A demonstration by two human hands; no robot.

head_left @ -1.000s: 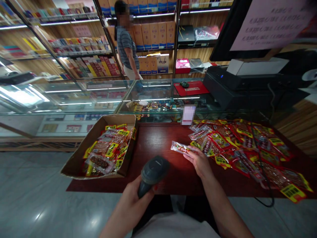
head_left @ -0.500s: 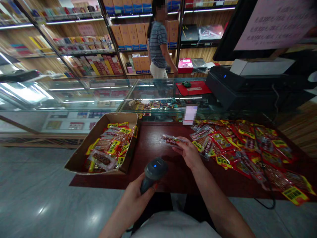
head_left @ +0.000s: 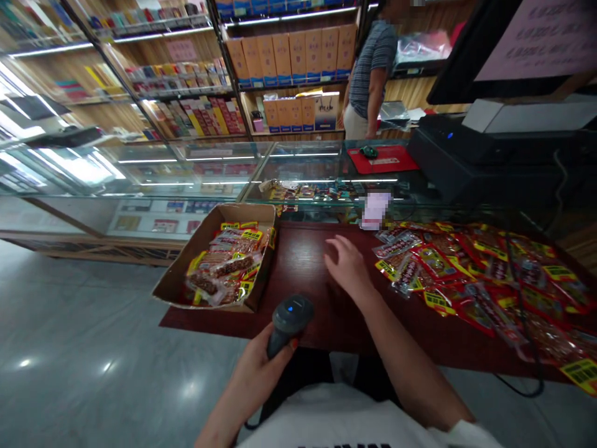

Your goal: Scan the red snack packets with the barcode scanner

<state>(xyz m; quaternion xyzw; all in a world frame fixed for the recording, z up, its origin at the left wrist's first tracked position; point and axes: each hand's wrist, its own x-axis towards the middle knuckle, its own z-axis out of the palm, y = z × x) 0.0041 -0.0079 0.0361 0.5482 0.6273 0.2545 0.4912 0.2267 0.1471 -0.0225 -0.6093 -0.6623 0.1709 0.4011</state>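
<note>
Where the glass counter (head_left: 298,163) runs along its back edge, the worktop (head_left: 298,261) is dark red wood, glossy and grained; beyond, lit, wood-backed shelves (head_left: 254,102); below, grey polished floor (head_left: 79,323). At the worktop's left edge: one box (head_left: 247,213), brown cardboard, shallow, open-topped, holding packets (head_left: 228,255). Over the right half, back edge to front edge: one loose pile (head_left: 441,267) of like packets, flat and oblong, shiny film, red and yellow printing; black cable (head_left: 540,373) across it. Right hand (head_left: 349,270), over the worktop's middle: fingers curled, thumb apart from them. Left hand (head_left: 261,361), at the front edge: fingers clamped round the scanner (head_left: 293,316). Scanner: dark grey, smooth, rounded head, blue light on top, raised over the front edge.
</note>
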